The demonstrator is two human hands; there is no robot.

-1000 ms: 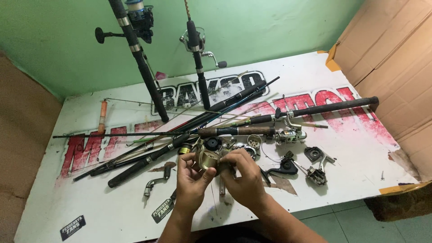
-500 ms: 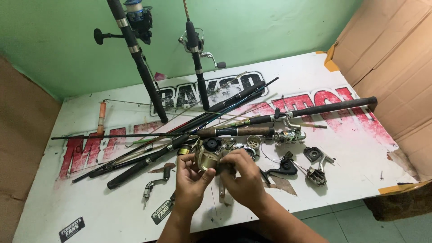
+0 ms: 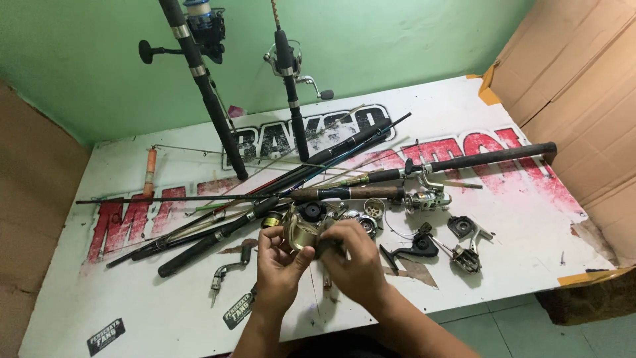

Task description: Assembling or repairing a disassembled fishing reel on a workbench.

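Soft, even light, faint shadows, sharp focus, slight wide-angle bending at edges.

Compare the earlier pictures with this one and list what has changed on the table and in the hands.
Almost nothing changed. Both hands kept their grip on the small brass-coloured reel part above the near edge of the table; the left hand and right hand only shifted slightly around it. Nothing was picked up or let go. The rods, the loose reel pieces and the crank handle lie where they were.
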